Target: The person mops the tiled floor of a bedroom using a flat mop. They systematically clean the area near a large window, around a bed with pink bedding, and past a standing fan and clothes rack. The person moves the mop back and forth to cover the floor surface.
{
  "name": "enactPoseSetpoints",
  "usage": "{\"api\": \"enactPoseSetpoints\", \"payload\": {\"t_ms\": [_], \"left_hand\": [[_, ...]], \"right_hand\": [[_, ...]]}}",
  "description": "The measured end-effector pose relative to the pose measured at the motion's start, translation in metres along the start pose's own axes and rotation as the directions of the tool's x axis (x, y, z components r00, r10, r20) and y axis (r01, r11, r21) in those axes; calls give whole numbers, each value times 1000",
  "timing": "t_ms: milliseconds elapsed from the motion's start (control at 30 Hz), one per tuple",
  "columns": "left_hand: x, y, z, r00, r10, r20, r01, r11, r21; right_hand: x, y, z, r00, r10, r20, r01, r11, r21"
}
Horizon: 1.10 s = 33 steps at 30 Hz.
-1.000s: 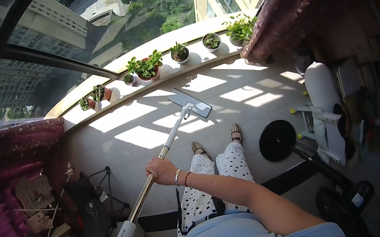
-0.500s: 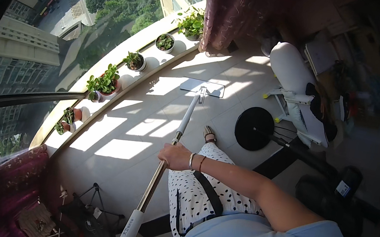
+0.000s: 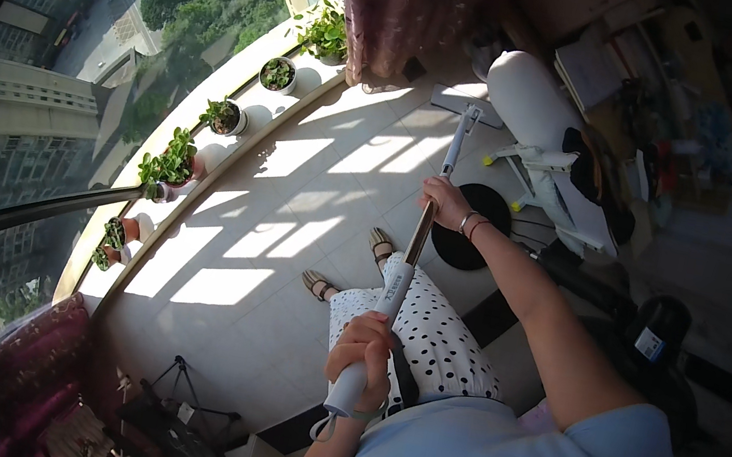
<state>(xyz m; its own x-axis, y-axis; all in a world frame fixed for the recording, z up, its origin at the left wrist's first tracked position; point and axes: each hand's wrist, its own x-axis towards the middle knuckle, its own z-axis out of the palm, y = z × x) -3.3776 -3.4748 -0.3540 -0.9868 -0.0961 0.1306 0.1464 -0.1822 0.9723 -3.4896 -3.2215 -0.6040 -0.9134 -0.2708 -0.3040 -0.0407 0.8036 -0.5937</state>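
Observation:
A flat mop (image 3: 420, 238) with a metal pole and pale grey grip slants away from my body. Near the hanging loop at its end, my left hand (image 3: 362, 355) is wrapped round the grip. My right hand (image 3: 446, 203), with bands at its wrist, is closed round the pole farther up. The mop's rectangular head (image 3: 452, 101) lies on the tiled floor (image 3: 311, 209) at the far side, beside a white padded piece of equipment (image 3: 535, 102). Part of the head is hidden by the joint and shade.
Potted plants (image 3: 221, 116) line the window ledge (image 3: 233, 146) at left. A dark curtain (image 3: 414, 12) hangs at the back. A round black base (image 3: 472, 237) stands right of the pole, near black equipment (image 3: 652, 328). A small black tripod (image 3: 182, 382) stands at lower left.
The mop head has slid right and farther away, to the white padded equipment. Both hands have moved right and forward with the pole. A second foot now shows.

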Motion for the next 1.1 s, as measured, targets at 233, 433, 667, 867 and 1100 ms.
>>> {"api": "enactPoseSetpoints", "payload": {"t_ms": [233, 433, 667, 867, 1100], "left_hand": [[-4, 96, -84, 998, -55, -39, 59, 992, 113], [-20, 214, -156, 979, 145, -144, -113, 971, 212], [-21, 270, -175, 963, 267, 41, -267, 922, 281], [14, 252, -146, 927, 337, 167, -364, 915, 173], [43, 152, -142, 927, 212, 310, -197, 977, -80]], "right_hand": [[-24, -113, 66, 993, -111, -49, 118, 977, 176], [-49, -291, 123, 938, -347, -8, 324, 867, 378], [-37, -377, 148, 760, -628, 167, 444, 689, 574], [-15, -356, 96, 686, -556, 469, 462, 831, 310], [31, -237, 29, 939, -321, 126, 309, 945, 107]]}}
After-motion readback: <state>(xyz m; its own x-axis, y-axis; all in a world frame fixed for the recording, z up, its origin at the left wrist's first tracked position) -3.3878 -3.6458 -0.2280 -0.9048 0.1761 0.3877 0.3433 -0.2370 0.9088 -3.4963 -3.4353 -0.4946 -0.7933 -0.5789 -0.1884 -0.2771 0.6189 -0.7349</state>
